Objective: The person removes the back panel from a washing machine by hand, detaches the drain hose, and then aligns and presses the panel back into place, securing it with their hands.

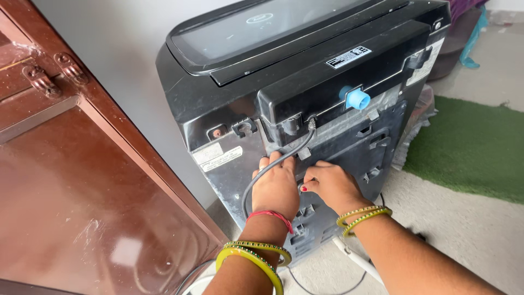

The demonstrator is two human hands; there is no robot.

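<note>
A black top-loading washing machine (229, 93) stands with its back panel turned toward me. My left hand (275, 188) presses flat against the rear panel, fingers spread, right beside a grey power cable (284, 158) that loops down from the upper housing. My right hand (330, 183) is just to its right, fingertips curled against the same panel; whether they pinch something small is hidden. Both wrists wear yellow and green bangles, the left one also a red thread. A blue inlet cap (357, 99) juts out above and to the right of my hands.
A brown wooden door (82, 180) stands close on the left. A green mat (475, 145) lies on the floor at the right. A white hose (355, 259) and thin cables run along the floor under the machine. A grey wall is behind.
</note>
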